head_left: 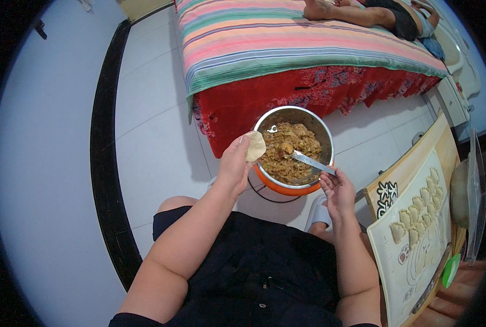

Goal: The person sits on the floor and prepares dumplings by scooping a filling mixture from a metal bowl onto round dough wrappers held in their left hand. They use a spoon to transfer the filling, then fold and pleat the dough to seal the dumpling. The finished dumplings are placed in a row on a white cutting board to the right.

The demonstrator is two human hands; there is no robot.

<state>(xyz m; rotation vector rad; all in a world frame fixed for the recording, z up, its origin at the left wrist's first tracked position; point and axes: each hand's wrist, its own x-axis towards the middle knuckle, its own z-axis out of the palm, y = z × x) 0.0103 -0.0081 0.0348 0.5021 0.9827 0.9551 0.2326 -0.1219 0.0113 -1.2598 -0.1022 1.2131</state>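
Observation:
My left hand (236, 162) is closed on a round, pale dumpling wrapper (255, 147), held upright by the left rim of a metal bowl (330, 143). Brown minced filling (286, 163) fills much of the bowl. In my right hand (338, 192) is the handle end of a flat metal spatula (312, 162), whose tip dips into the filling and carries a small lump. Both hands stay apart from each other, one on each side of the bowl. An orange base shows beneath the bowl, set on a dark wire stand.
At the right, several shaped dumplings (417, 212) lie in rows on a white mat (387, 256) over a wooden board. A green round lid (451, 271) is near its edge. Ahead stands a bed with a striped cover (243, 49), where another person lies. A pale wall (52, 163) rises on the left.

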